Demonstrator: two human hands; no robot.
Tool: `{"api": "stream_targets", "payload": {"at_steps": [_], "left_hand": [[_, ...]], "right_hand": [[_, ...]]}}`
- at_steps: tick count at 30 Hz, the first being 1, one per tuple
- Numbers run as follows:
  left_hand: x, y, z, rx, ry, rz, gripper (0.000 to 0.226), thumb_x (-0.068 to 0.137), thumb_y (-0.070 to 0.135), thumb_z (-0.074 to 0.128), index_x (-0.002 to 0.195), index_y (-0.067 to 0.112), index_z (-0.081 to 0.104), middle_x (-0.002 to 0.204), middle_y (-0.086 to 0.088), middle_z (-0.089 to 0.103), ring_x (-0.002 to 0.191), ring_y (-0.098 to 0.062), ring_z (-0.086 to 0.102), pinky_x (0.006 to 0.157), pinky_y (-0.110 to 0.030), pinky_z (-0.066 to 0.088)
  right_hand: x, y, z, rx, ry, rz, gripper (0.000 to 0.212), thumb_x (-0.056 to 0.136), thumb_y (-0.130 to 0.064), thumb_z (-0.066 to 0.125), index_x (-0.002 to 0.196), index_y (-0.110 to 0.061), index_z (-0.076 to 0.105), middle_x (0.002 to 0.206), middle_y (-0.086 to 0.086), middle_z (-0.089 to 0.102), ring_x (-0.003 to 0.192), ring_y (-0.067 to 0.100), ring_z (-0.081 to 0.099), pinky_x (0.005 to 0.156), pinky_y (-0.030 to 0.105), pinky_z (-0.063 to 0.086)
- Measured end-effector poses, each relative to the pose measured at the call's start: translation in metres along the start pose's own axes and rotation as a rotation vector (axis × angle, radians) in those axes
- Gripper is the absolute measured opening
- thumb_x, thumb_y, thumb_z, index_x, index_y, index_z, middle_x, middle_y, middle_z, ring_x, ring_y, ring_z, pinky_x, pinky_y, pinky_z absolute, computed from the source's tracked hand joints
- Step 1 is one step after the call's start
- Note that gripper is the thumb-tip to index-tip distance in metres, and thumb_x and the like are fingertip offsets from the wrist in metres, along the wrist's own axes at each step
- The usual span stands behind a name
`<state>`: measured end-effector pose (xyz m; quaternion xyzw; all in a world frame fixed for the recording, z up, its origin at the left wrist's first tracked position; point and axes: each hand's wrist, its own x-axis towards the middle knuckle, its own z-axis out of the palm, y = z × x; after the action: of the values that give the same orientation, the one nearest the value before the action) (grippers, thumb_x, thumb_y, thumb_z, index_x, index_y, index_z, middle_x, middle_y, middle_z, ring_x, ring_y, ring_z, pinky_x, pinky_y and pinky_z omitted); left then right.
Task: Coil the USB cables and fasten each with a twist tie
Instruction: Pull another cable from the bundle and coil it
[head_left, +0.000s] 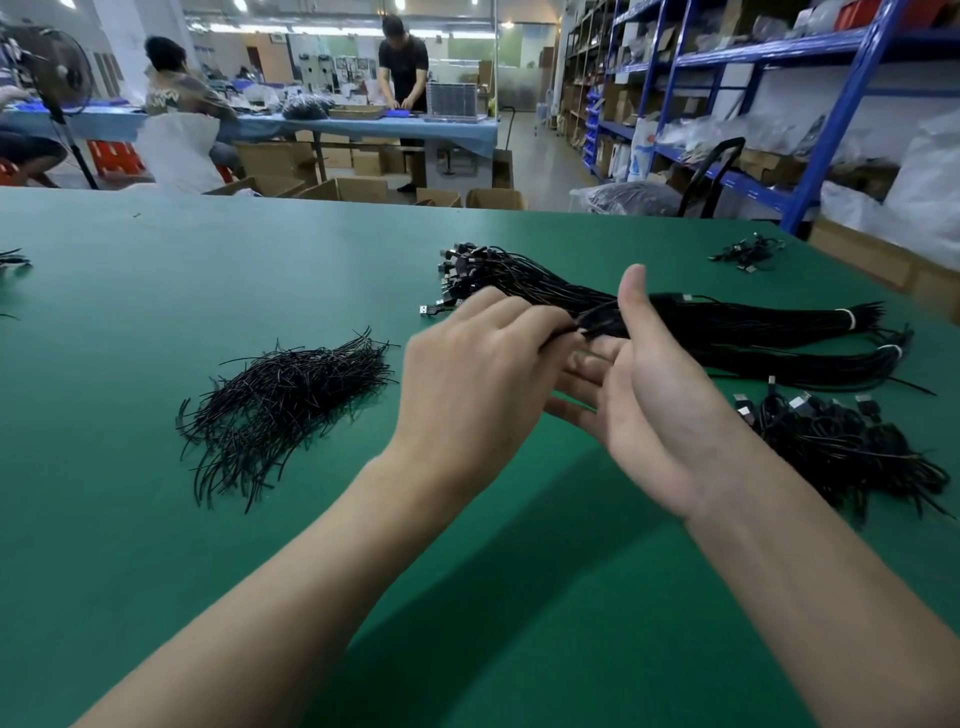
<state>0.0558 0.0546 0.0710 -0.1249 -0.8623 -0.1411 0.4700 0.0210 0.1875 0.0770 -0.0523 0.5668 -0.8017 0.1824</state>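
My left hand (478, 374) pinches a thin black USB cable (597, 317) at its fingertips, above the green table (260, 545). My right hand (644, 395) is beside it, palm turned up, thumb raised and fingers straight beneath the left fingertips. Just behind both hands lies a long bundle of straight black USB cables (727, 322), bound with white bands near its right end and with plugs fanned out at the left end. A loose pile of black twist ties (280, 405) lies to the left of my hands. A heap of coiled cables (841, 441) sits at the right.
A few more cables (748, 254) lie at the table's far right corner and others at the left edge (13, 257). Blue shelving (779, 104) stands to the right. Two people work at a far table (363, 124), with cardboard boxes on the floor.
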Motion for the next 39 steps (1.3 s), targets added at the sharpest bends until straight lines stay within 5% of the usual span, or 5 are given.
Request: {"api": "stream_targets", "payload": {"at_steps": [6,20,23,26,39], "left_hand": [[-0.015,0.016,0.015,-0.045,0.013,-0.038,0.014,0.095,0.031,0.067,0.094,0.023,0.078,0.087,0.011,0.075,0.08,-0.014,0.066,0.061,-0.031,0.049],[-0.008,0.021,0.012,-0.455,-0.044,-0.318,0.013,0.094,0.036,0.063,0.098,0.029,0.074,0.083,0.012,0.065,0.078,-0.011,0.057,0.075,-0.032,0.048],[-0.005,0.02,0.015,-0.567,-0.179,-0.411,0.029,0.094,0.046,0.064,0.119,0.032,0.071,0.086,0.012,0.055,0.076,-0.004,0.05,0.066,-0.016,0.037],[-0.005,0.017,0.017,-0.678,-0.216,-0.516,0.011,0.093,0.045,0.067,0.085,0.037,0.068,0.07,0.012,0.048,0.063,-0.006,0.042,0.059,-0.021,0.033],[-0.009,-0.001,0.025,-0.931,-0.049,-0.631,0.031,0.094,0.039,0.068,0.084,0.011,0.076,0.086,-0.025,0.064,0.076,-0.031,0.056,0.076,-0.051,0.047]], "right_hand": [[0.004,0.005,-0.006,0.137,0.051,-0.106,0.052,0.093,-0.058,0.052,0.108,-0.008,0.057,0.097,0.005,0.076,0.08,0.015,0.071,0.074,0.028,0.06],[0.008,-0.003,-0.029,-0.809,0.357,-0.63,0.045,0.106,-0.043,0.041,0.081,-0.009,0.054,0.05,0.002,0.06,0.039,0.01,0.057,0.046,0.024,0.046],[0.007,0.002,-0.022,-1.047,0.29,-0.627,0.033,0.105,-0.044,0.042,0.101,-0.016,0.058,0.071,0.002,0.064,0.061,0.015,0.06,0.059,0.035,0.045],[0.003,0.008,-0.014,-1.239,0.249,-0.572,0.035,0.105,-0.043,0.039,0.116,-0.017,0.059,0.095,0.008,0.071,0.089,0.033,0.065,0.073,0.045,0.051],[-0.007,0.006,-0.002,-1.264,-0.003,-0.499,0.028,0.102,-0.05,0.027,0.105,-0.031,0.048,0.079,-0.01,0.062,0.076,0.017,0.06,0.069,0.044,0.047]]}}
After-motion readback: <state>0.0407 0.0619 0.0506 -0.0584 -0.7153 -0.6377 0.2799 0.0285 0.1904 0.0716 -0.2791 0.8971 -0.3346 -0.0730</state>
